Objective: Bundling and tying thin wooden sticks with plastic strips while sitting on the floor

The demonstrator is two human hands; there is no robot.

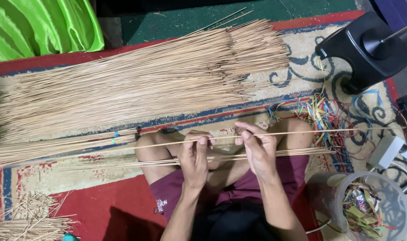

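- The left hand [193, 156] and right hand [256, 149] sit close together at lower centre of the frame, each pinching one thin stick [301, 133] between thumb and fingertips; the stick runs nearly level from left of the knees to the right edge.
- A few loose sticks [297, 153] lie across the lap just under the hands, touching the legs (crossed, in maroon shorts [297, 172]).
- Open room is tight: the big stick pile [136, 85] fills the upper left and centre, slanting up to the right, and its near edge lies just beyond the knees.
- A tied bundle [56, 147] lies at mid left, its end near the left knee; short offcuts [27, 221] heap in the lower left corner.
- The freest patch is the red part of the carpet [109, 201] at lower left, between offcuts and thigh.
- The carpet is red with a cream and blue patterned band; green floor shows at top centre, and green cloth [42, 24] at upper left.
- A black base [366, 49] stands at upper right, with tangled coloured strips [321, 118] below it on the carpet.
- A clear tub [391, 185] at lower right holds more coloured strips; a white adapter [385, 151] lies just above it.
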